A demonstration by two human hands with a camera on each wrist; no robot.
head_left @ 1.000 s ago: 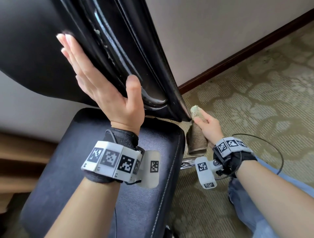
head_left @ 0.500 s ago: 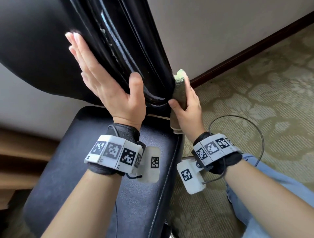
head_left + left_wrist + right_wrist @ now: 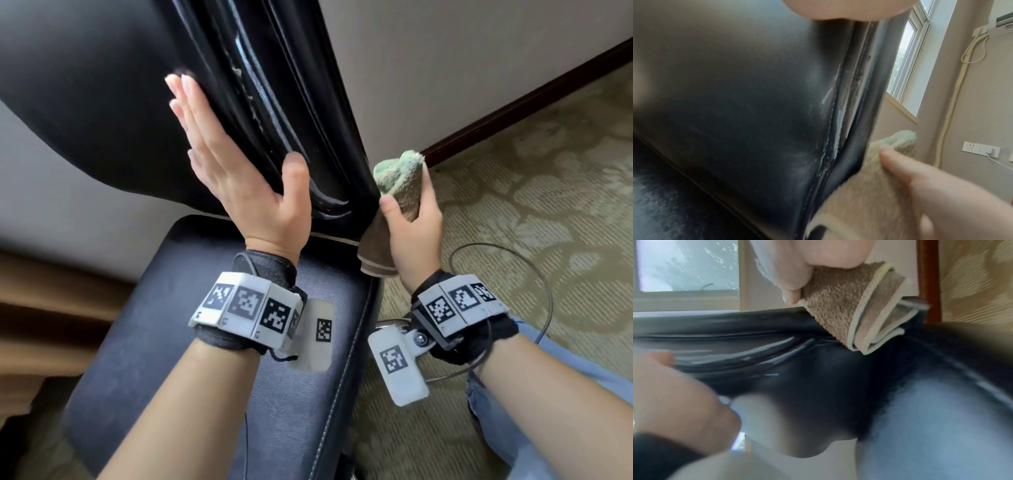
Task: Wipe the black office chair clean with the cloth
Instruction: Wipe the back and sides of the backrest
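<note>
From your head camera, your left hand (image 3: 239,185) lies flat against the black office chair (image 3: 113,89), fingers straight and together on the padded backrest, thumb spread toward the glossy piping at its edge. Your right hand (image 3: 412,233) curls round the folded cloth (image 3: 397,181), thumb on the near side, pressing it against the backrest's right edge just above the seat (image 3: 222,342). A patterned beige carpet (image 3: 534,212) runs to a dark wooden skirting board (image 3: 520,99) under a plain pale wall (image 3: 445,61). From your left wrist, the chair's leather (image 3: 735,97) fills the view, scuffed and cracked pale along the seam; the cloth (image 3: 869,194) bears on the rim with the right thumb (image 3: 900,164) over it. Behind stand a window (image 3: 906,53), a wall socket (image 3: 980,149) with a plug in it, and a pale pipe (image 3: 949,104) running down the wall. From your right wrist, your fingers (image 3: 795,272) clamp the tan terry cloth (image 3: 840,308), its folded layers fanned out where it touches the shiny black rim (image 3: 735,337); your left hand (image 3: 674,395) is a blur at lower left, and a window (image 3: 686,264) shows beyond.
</note>
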